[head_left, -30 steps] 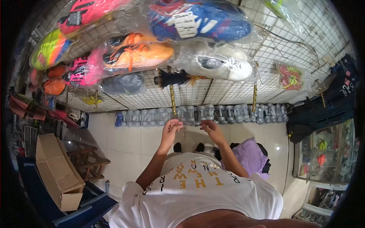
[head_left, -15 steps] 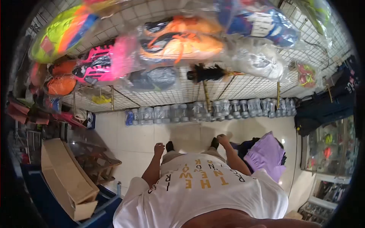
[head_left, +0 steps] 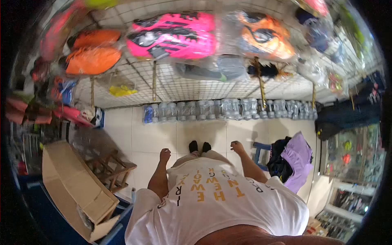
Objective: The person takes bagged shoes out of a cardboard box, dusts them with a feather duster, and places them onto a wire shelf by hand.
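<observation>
Head view: left hand point(head_left: 165, 154) and right hand point(head_left: 236, 146), loosely open, near wrapped dumbbells point(head_left: 206, 110)

Both forearms reach forward, elbows bent, the right point(head_left: 250, 164) slanting inward. The left hand point(head_left: 165, 154) and right hand point(head_left: 236, 146) hang well apart, fingers too small to read clearly.

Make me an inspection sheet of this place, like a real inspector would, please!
Surface: pale tiled floor, partly shadowed.
Job's things: row of plastic-wrapped dumbbells along the foot of the wire rack, untouched.
Clutter: purple cloth on the right, cardboard box on the left.
Grippers: left hand and right hand, nothing seen in either.
Cables: nothing seen clearly; the upper right is blurred.
Surroundings: plastic-wrapped pink shoes on the rack.
</observation>
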A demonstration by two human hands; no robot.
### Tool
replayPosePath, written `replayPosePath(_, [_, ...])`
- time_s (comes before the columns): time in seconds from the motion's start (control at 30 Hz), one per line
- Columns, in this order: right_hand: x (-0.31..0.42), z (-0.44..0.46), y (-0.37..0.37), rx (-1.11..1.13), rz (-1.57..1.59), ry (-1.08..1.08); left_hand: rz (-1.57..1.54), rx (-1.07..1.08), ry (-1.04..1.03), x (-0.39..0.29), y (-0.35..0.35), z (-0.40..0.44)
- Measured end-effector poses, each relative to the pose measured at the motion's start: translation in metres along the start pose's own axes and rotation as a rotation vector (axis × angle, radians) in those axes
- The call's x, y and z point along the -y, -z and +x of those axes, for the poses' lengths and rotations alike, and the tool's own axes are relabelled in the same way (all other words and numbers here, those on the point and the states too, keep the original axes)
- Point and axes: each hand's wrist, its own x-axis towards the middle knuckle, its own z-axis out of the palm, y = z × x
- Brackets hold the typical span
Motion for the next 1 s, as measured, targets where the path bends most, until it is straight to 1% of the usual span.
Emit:
replayPosePath(0.03, [0.012,0.002,-0.014,0.03,0.048,-0.001,-0.145,-0.009,-0.092,-0.006,-0.001,-0.011])
replayPosePath(0.07, [0.025,0.002,-0.026,0.026,-0.045,0.095,-0.29,-0.03,-0.178,-0.018,-0.004,-0.036])
replayPosePath(0.1, [0.04,-0.003,-0.043,0.026,-0.128,0.185,0.095,-0.1,-0.402,-0.035,-0.003,-0.048])
replayPosePath(0.13, [0.062,-0.006,-0.064,0.027,-0.202,0.286,0.153,-0.071,-0.468,-0.069,0.004,-0.064])
replayPosePath(0.2, [0.135,-0.023,-0.111,0.031,-0.16,0.433,-0.111,-0.099,-0.53,-0.124,0.009,-0.085])
replayPosePath(0.27, [0.184,-0.018,-0.165,0.176,0.107,0.68,-0.301,0.008,-0.79,-0.169,0.02,-0.085])
replayPosePath(0.33, [0.255,-0.036,-0.22,0.105,-0.03,0.846,-0.37,0.078,-0.828,-0.226,0.034,-0.104])
replayPosePath(0.4, [0.319,-0.063,-0.274,0.204,0.012,0.811,-0.296,0.038,-0.865,-0.273,0.067,-0.122])
replayPosePath(0.43, [0.34,-0.075,-0.306,0.258,0.034,0.792,-0.257,0.011,-0.881,-0.281,0.091,-0.127])
replayPosePath(0.53, [0.385,-0.096,-0.409,0.294,0.032,0.812,-0.211,-0.098,-0.904,-0.283,0.184,-0.119])
replayPosePath(0.57, [0.396,-0.108,-0.445,0.324,0.09,0.828,-0.156,-0.163,-0.933,-0.282,0.22,-0.124])
replayPosePath(0.63, [0.41,-0.137,-0.506,0.446,0.152,0.836,-0.096,-0.35,-0.951,-0.29,0.28,-0.169])
replayPosePath(0.73, [0.423,-0.184,-0.591,0.607,0.06,0.858,-0.048,-0.549,-0.912,-0.3,0.352,-0.242])
replayPosePath(0.77, [0.427,-0.197,-0.616,0.695,0.03,0.894,-0.081,-0.604,-0.892,-0.303,0.372,-0.269])
replayPosePath(0.83, [0.433,-0.222,-0.659,0.859,-0.025,0.953,-0.151,-0.695,-0.849,-0.303,0.401,-0.317])
replayPosePath(0.87, [0.443,-0.248,-0.677,0.931,-0.042,0.909,-0.126,-0.813,-0.936,-0.301,0.414,-0.336])
replayPosePath(0.97, [0.465,-0.303,-0.729,1.131,-0.114,0.931,-0.266,-0.931,-0.942,-0.295,0.441,-0.4])
replayPosePath(1.0, [0.466,-0.308,-0.749,1.218,-0.121,0.885,-0.291,-0.938,-0.976,-0.289,0.452,-0.417])
